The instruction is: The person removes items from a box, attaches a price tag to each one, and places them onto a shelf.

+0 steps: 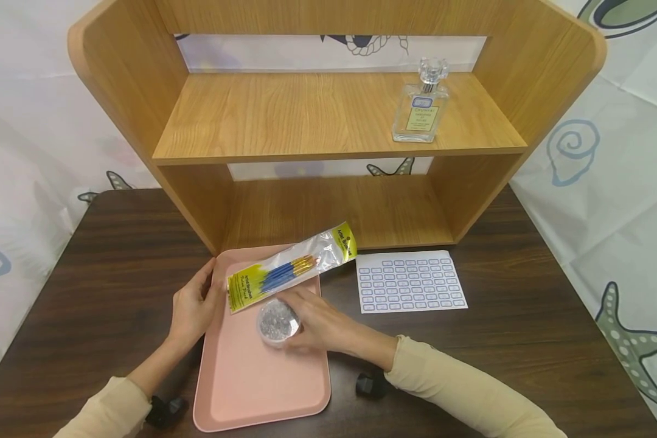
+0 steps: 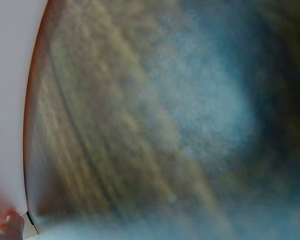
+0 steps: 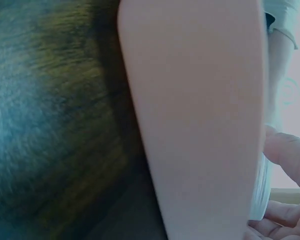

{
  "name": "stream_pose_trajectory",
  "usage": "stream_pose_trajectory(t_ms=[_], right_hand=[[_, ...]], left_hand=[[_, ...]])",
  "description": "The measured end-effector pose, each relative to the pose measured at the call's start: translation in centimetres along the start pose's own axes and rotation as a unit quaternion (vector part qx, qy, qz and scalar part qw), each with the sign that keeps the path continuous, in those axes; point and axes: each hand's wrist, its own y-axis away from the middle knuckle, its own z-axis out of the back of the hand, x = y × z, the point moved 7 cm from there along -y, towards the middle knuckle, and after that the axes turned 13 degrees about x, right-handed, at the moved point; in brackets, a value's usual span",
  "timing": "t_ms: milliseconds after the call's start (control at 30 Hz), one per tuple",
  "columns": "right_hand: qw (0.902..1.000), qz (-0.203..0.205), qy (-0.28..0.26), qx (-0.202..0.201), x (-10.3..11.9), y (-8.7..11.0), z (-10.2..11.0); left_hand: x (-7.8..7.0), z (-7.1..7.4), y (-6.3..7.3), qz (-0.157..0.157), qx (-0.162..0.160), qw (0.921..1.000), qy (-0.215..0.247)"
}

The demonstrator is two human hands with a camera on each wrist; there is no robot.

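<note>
Low, left of frame centre, the right hand clamps a round, silver-speckled tub over a smooth pink tray; the left hand touches the tray's rim, its grip unclear.

I had my left grip at the left rim of the tray, right grip curled over its right half.

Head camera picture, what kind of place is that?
Probably an indoor tabletop workspace: a dark wooden table holds a small shelf unit, with a starfish-printed sheet around it.
</note>
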Motion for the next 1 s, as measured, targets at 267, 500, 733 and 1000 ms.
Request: stream_pose_trajectory(t_ms=[267,500,733,1000], right_hand=[[0.9996,0.012,-0.019,-0.017,0.3,1.4,2.2],[0.9964,0.021,-0.040,-0.071,-0.6,4.6,5.4],[0.9908,0.006,-0.038,-0.130,-3.5,9.0,7.7],[0.9902,-0.012,-0.008,-0.139,-6.4,12.3,6.7]], left_hand=[[0.1,0.0,0.0,0.002,0.002,1.0000,0.002],[0.1,0.0,-0.1,0.001,0.000,1.0000,0.006],[0.0,0.0,-0.1,0.005,-0.001,1.0000,-0.001],[-0.1,0.0,-0.1,0.002,-0.002,1.0000,-0.001]])
